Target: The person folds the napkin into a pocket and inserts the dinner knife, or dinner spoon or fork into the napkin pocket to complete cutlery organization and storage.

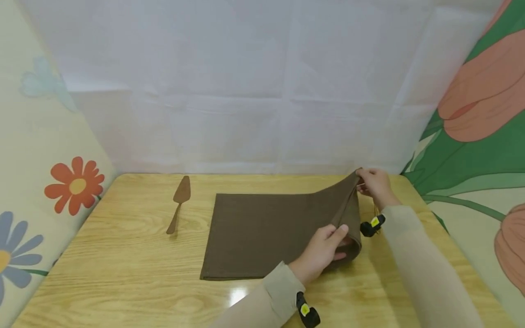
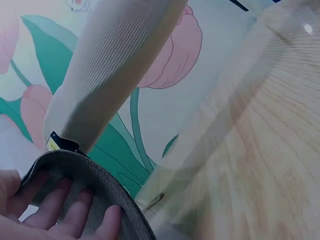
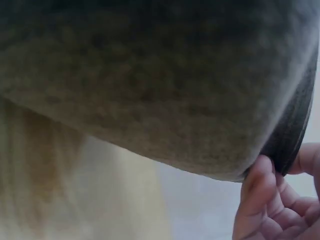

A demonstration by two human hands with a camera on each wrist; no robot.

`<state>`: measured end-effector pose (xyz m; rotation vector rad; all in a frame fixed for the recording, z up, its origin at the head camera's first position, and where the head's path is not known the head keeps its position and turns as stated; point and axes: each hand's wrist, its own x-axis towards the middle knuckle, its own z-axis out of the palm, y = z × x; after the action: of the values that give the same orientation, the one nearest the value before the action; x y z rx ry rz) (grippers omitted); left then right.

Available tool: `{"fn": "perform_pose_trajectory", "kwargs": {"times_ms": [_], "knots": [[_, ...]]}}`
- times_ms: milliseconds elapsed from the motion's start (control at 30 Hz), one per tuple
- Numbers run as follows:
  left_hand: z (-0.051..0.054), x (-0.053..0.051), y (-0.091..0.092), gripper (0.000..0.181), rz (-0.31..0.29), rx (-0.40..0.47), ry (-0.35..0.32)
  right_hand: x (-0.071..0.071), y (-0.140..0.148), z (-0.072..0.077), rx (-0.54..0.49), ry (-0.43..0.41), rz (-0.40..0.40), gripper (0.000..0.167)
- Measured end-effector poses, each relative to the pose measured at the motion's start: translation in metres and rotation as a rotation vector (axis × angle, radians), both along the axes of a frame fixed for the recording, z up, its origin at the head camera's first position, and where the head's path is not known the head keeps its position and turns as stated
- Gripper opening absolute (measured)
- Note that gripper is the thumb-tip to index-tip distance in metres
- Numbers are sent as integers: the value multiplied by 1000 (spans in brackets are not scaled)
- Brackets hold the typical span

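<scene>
A dark brown cloth [image 1: 262,232] lies flat on the table at its left part, while its right end is lifted and curls over. My left hand [image 1: 317,255] pinches the near edge of that raised end. In the left wrist view its fingers [image 2: 75,212] lie inside the curled cloth [image 2: 117,192]. At the far side my right hand [image 1: 375,184] pinches the lifted corner. The right wrist view shows that hand [image 3: 280,205] gripping the cloth [image 3: 150,95] between thumb and fingers. Part of the left hand's fingers is hidden by the fabric.
A brown cake server [image 1: 182,189] lies left of the cloth on the wooden table [image 1: 123,264]. A small dark loop [image 2: 155,201] lies on the tabletop beyond the cloth. Behind the table hangs a white sheet [image 1: 246,91], with flowered walls at both sides.
</scene>
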<state>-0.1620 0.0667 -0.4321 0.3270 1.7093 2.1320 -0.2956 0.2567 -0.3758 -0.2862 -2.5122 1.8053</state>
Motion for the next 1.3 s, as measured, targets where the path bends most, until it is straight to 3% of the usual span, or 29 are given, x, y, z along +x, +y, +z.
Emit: {"fn": "perform_pose_trajectory", "kwargs": {"times_ms": [67,133,233,300,533,733,967,1200,1300], "knots": [[4,2,0,37,-10,17,13,1,0,11,3,-7,10,33],[10,5,-2,37,-18,-4,68,1,0,21,-16,-43,23,33],[18,11,-4,39,-33,-24,146,0,0,34,-52,-106,52,27],[26,15,-7,38,-33,-11,157,0,-3,42,-64,-123,73,22],[51,20,-24,26,8,74,129,4,-27,64,-81,-22,101,15],[61,21,-45,26,61,80,174,7,-65,82,-89,54,100,23],[65,19,-88,10,161,-92,276,4,-106,84,-73,60,172,49],[65,21,-128,10,239,-344,322,-3,-123,78,-192,-41,232,38],[62,23,-142,13,236,-417,326,-5,-130,74,-208,-76,260,34]]}}
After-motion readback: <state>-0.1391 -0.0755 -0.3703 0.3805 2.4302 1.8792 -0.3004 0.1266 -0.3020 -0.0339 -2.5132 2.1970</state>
